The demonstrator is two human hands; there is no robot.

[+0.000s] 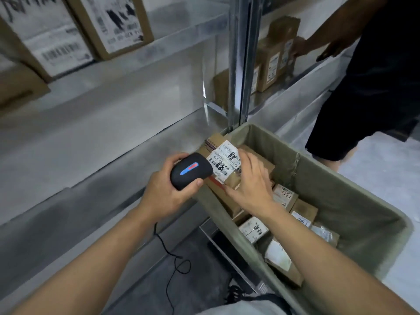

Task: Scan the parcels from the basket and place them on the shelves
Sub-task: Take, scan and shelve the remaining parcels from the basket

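The small brown cardboard parcel with a white printed label (223, 163) sits at the near-left corner of the grey-green fabric basket (354, 201), its label facing up at you, raised above the boxes beneath. Your right hand (250, 180) grips it from the right side, fingers curled over the top edge and thumb along the lower edge. Your left hand (169, 189) is wrapped tight around the black handheld scanner with a blue-and-red light strip (191, 170), its nose almost touching the label; a thin black cable (175, 267) trails down from it. More labelled cardboard boxes (285, 197) lie loose in the basket. To your left run bare grey metal shelves (95, 123), with large labelled cartons (113, 23) on an upper level. Another person in dark clothing (381, 71) stands beyond the basket, reaching toward boxes on the far shelf.
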